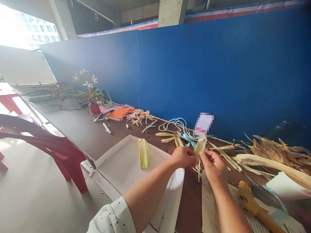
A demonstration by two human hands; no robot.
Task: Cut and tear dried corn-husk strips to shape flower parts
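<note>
A pale piece of corn husk [200, 145] stands upright between my two hands. My right hand [215, 165] pinches its right edge between thumb and fingers. At its lower left side, my left hand [182, 156] is closed on it, fingertips partly hidden. Thin pale strips [199, 173] hang just below the hands. A second, yellowish husk piece [143, 154] lies in the shallow white cardboard box [114, 181] to the left. Just behind my left hand are rolled husk buds [166, 134] and a coil of light blue cord [177, 122].
Dried husks [269, 155] are heaped at the right beside a white tub [289, 186] and a yellow-handled tool [252, 202]. Husk flowers [138, 117], orange paper [119, 112] and a red thread spool [94, 108] lie farther back. A blue partition [218, 71] borders the table; a red chair [60, 152] stands left.
</note>
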